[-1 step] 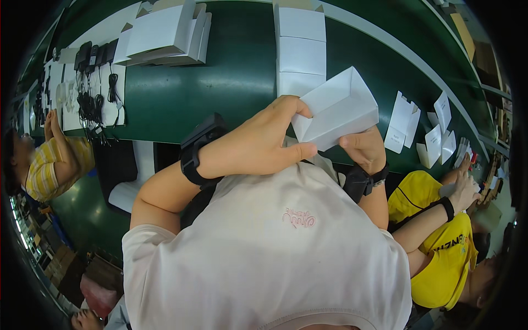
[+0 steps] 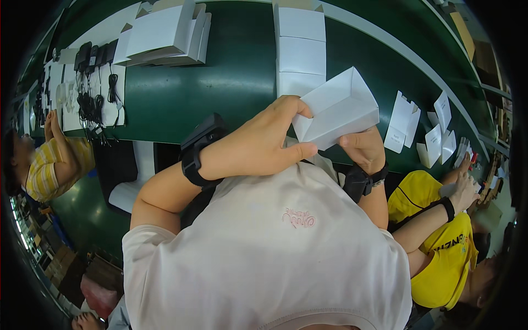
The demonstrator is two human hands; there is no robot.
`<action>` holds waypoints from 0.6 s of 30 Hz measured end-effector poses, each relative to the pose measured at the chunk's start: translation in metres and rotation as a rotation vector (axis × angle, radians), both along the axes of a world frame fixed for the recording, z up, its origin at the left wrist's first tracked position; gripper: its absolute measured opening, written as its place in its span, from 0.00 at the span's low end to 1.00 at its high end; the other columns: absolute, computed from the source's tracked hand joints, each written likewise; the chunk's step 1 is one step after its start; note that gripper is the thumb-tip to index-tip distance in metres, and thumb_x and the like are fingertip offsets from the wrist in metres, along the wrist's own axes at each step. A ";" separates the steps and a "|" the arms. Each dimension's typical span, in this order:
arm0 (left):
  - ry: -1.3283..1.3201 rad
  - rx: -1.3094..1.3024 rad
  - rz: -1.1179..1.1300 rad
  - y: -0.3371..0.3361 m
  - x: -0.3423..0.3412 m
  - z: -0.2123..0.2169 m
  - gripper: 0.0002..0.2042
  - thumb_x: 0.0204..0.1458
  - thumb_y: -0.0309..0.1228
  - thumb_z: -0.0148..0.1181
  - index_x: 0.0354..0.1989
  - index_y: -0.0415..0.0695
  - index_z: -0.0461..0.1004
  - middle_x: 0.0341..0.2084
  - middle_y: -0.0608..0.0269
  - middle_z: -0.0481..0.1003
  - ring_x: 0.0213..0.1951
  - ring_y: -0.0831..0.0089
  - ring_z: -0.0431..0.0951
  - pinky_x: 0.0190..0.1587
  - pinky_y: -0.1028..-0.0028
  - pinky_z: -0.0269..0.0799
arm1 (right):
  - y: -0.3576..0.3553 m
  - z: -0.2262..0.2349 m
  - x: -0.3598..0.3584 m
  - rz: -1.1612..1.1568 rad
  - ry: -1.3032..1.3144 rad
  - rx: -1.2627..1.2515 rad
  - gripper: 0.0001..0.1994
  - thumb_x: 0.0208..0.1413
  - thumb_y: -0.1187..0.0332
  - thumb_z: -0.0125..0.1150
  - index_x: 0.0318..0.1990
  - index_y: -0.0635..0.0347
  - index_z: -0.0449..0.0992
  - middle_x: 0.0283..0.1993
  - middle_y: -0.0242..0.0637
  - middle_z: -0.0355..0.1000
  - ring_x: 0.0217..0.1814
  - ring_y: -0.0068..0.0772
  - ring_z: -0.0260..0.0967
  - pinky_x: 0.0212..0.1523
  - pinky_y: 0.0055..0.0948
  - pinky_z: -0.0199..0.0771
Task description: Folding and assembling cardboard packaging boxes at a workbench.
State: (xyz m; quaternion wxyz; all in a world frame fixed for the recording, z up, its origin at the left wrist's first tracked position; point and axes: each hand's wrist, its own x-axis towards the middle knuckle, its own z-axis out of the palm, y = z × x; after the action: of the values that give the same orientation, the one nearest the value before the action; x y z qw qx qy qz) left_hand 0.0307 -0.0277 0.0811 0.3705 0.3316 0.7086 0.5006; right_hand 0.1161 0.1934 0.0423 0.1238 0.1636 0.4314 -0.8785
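Observation:
Both of my hands hold a white cardboard box (image 2: 345,122), open on top and tilted, over the near edge of the green table (image 2: 242,82). My left hand (image 2: 278,135) grips its left end, with the fingers at the inner wall and the thumb along the near outside. My right hand (image 2: 364,149) holds the near right side, its thumb against the outer wall and its other fingers mostly hidden by the box. Right behind it, a row of white boxes (image 2: 301,56) runs away from me.
More white boxes (image 2: 159,33) are stacked at the back left. Beside them lie black power adapters with coiled cables (image 2: 91,107). Opened white cartons (image 2: 403,124) stand to the right. A person in yellow (image 2: 440,264) works at my right; another in stripes (image 2: 52,165) is far left.

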 end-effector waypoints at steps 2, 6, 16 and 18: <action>-0.002 0.028 0.053 0.001 0.003 -0.006 0.26 0.45 0.35 0.63 0.47 0.37 0.58 0.47 0.50 0.62 0.50 0.61 0.64 0.53 0.67 0.60 | -0.001 -0.001 0.001 -0.033 -0.006 -0.007 0.33 0.33 0.79 0.68 0.53 0.61 0.64 0.50 0.39 0.66 0.56 0.39 0.61 0.57 0.39 0.58; 0.077 0.118 0.136 0.005 0.005 -0.013 0.32 0.46 0.34 0.64 0.53 0.39 0.50 0.50 0.49 0.61 0.54 0.60 0.63 0.57 0.66 0.57 | -0.004 -0.006 0.004 -0.093 0.048 -0.084 0.31 0.38 0.75 0.66 0.55 0.62 0.62 0.52 0.39 0.65 0.56 0.40 0.61 0.58 0.40 0.57; 0.112 0.387 0.468 0.026 0.013 -0.018 0.41 0.38 0.41 0.68 0.59 0.38 0.53 0.48 0.46 0.65 0.49 0.57 0.68 0.50 0.67 0.64 | -0.023 -0.007 -0.005 -0.076 0.161 -0.196 0.33 0.43 0.71 0.64 0.58 0.63 0.57 0.56 0.40 0.62 0.59 0.41 0.58 0.59 0.40 0.55; 0.241 0.259 0.404 0.024 0.003 -0.005 0.41 0.37 0.39 0.69 0.59 0.39 0.53 0.49 0.49 0.65 0.49 0.61 0.68 0.49 0.68 0.65 | -0.021 -0.009 -0.007 -0.073 0.195 -0.152 0.34 0.42 0.71 0.65 0.58 0.64 0.56 0.57 0.41 0.61 0.59 0.42 0.58 0.59 0.41 0.56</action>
State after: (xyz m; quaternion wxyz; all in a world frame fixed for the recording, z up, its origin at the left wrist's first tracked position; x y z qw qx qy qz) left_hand 0.0336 -0.0040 0.0765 0.1306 0.2852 0.7293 0.6081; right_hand 0.1092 0.1725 0.0335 0.0613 0.0830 0.3674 -0.9243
